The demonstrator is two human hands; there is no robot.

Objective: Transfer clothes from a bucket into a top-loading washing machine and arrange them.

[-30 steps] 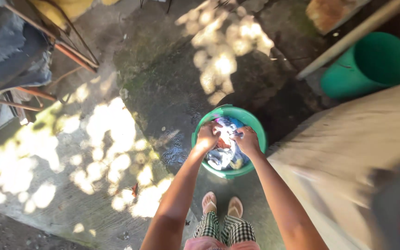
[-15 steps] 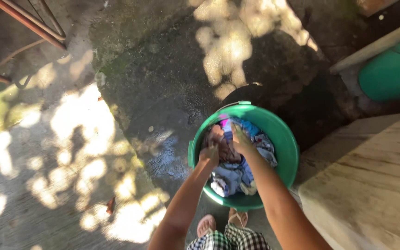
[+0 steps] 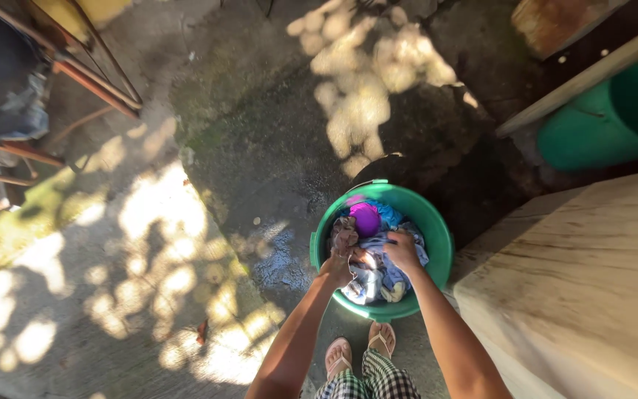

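Both hands reach into the green bucket (image 3: 437, 244), left hand (image 3: 337, 267) and right hand (image 3: 403, 251) fingers gripping the wet clothes (image 3: 375, 275)

We see a wet concrete floor (image 3: 245, 148) dappled with sunlight, a pale wooden table (image 3: 585, 281) at right, a big green barrel (image 3: 607, 118) behind a wooden plank (image 3: 585, 77), and a rusty metal rack (image 3: 75, 66) holding dark cloth (image 3: 1, 81) at upper left.
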